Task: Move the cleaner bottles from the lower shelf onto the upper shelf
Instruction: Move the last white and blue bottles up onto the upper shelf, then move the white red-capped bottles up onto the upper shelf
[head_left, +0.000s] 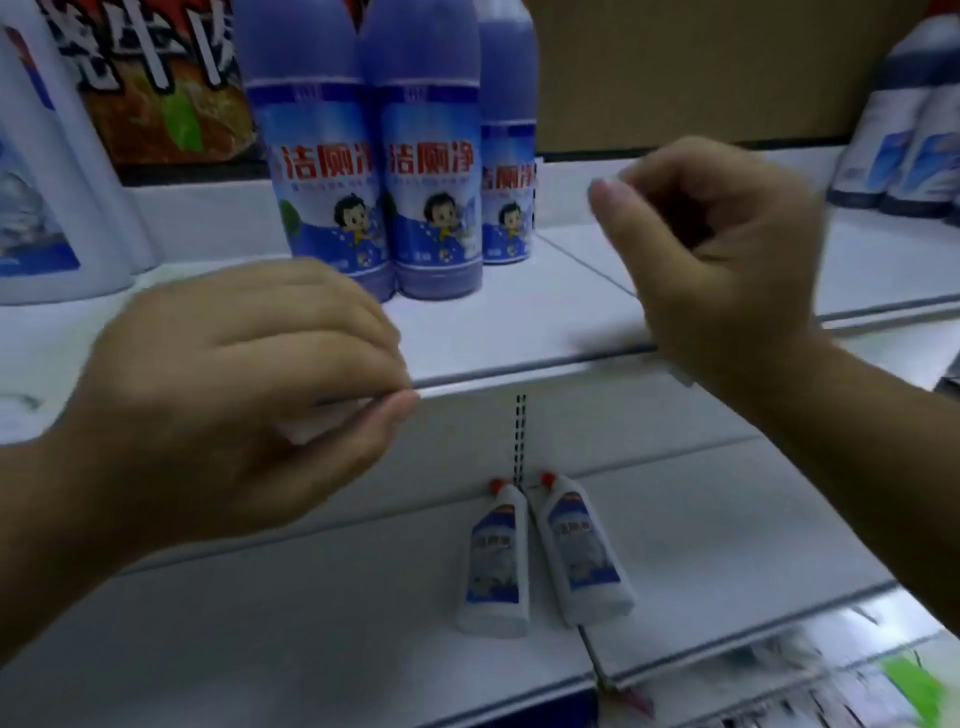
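Note:
Three blue cleaner bottles stand on the upper shelf (524, 332): two in front (322, 171) (431, 171) and one behind (509, 208). On the lower shelf (291, 618) are two small white bottles with red caps, side by side (496, 561) (584, 551). My left hand (249, 395) hovers at the upper shelf's front edge, just left of the blue bottles, fingers relaxed and holding nothing. Over the upper shelf, right of the blue bottles, my right hand (711, 249) is raised with loosely curled fingers and holds nothing.
Large white bottles (47, 182) stand at the left end of the upper shelf, with a printed package (171, 104) behind them. Dark blue bottles (904, 145) stand at the far right. A green tag (914, 680) shows below the lower shelf's front edge.

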